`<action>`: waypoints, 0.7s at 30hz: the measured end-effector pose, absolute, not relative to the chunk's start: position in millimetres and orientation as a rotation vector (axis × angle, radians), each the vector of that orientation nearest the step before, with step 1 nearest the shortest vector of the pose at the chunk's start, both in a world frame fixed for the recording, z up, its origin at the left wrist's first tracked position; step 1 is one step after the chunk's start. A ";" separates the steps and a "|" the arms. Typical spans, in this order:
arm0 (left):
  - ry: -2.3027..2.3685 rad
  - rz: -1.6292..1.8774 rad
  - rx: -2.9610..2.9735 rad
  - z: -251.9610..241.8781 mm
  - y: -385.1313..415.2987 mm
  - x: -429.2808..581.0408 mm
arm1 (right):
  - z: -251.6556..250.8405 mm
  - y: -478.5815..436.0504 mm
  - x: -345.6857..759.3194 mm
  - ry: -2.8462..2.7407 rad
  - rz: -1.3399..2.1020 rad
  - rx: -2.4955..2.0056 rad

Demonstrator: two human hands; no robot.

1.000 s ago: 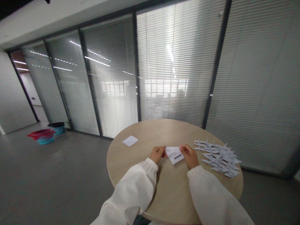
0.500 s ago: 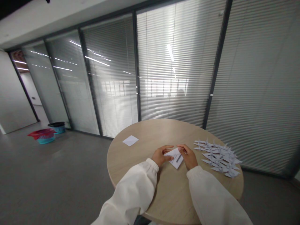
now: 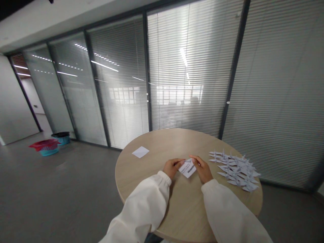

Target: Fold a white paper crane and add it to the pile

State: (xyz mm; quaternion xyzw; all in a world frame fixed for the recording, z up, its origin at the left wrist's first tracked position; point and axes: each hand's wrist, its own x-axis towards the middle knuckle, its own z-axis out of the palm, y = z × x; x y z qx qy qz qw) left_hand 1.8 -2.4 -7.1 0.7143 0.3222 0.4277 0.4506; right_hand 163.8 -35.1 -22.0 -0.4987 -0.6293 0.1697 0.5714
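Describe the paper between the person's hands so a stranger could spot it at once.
On the round wooden table, the left hand and right hand come together. Between them is a folded white paper. Unlike the flat loose square and the paper cranes, it shows a barcode.

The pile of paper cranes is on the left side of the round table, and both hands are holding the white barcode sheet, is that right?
No, the pile of paper cranes is on the right side of the round table, not the left, as the head view shows. The left hand and right hand are holding the white barcode sheet.
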 end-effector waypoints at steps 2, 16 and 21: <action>0.800 1.051 1.773 -8.1 -0.9 1.8 | -21.9 -35.3 163.6 -1.476 0.415 -1.159; 0.789 0.888 1.418 -14.9 6.2 2.8 | -19.8 -38.6 159.9 -1.473 0.449 -1.061; 0.848 1.042 1.287 -13.8 11.1 0.8 | -14.7 -43.6 157.4 -1.630 0.379 -0.910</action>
